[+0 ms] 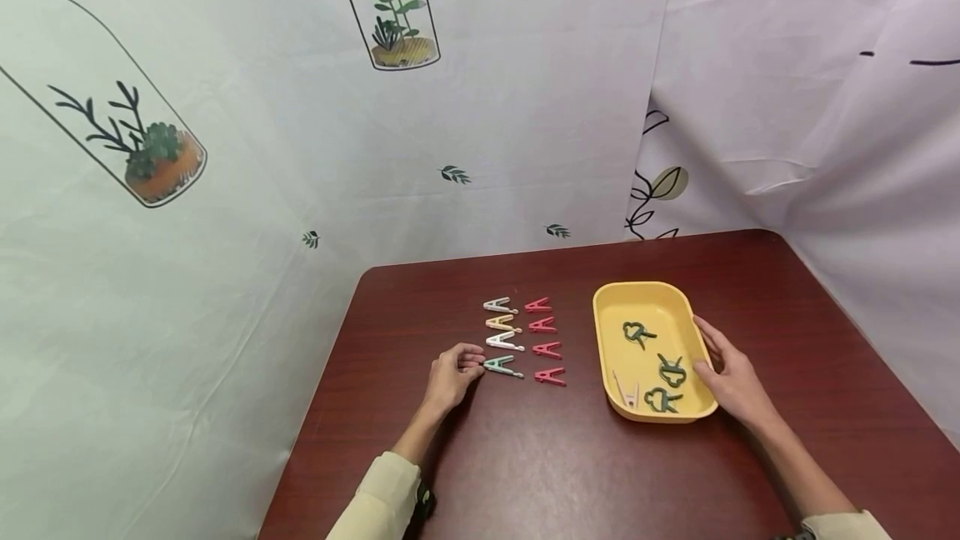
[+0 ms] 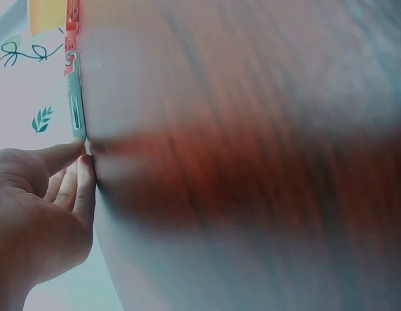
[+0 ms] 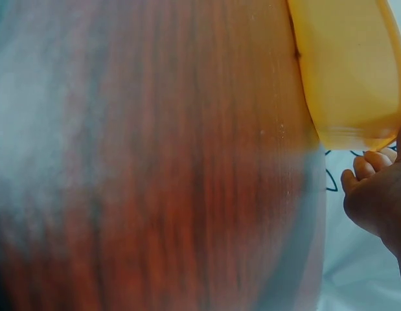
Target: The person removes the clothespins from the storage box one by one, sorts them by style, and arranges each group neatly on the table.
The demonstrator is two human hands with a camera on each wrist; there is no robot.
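Note:
At the left end of a light green clothespin (image 1: 501, 367), the thumb and fingertips of my left hand (image 1: 452, 373) pinch it where it lies on the table. The left wrist view has that thumb right at the end of the green clothespin (image 2: 76, 107). My right hand (image 1: 735, 377) grips the right side of a yellow tray (image 1: 605, 332), thumb at the rim and fingers outside. Inside the tray lie dark green clips (image 1: 672, 371) of looped shape and a pale pink clothespin (image 1: 628, 392). The right wrist view shows fingers by the tray's outer wall (image 3: 355, 78).
Above the green clothespin are two white ones and a yellow clothespin (image 1: 502, 323), in a column. Several red clothespins (image 1: 547, 349) form a second column between it and the tray. The dark red table (image 1: 555, 465) meets a patterned cloth backdrop (image 1: 525, 123) behind.

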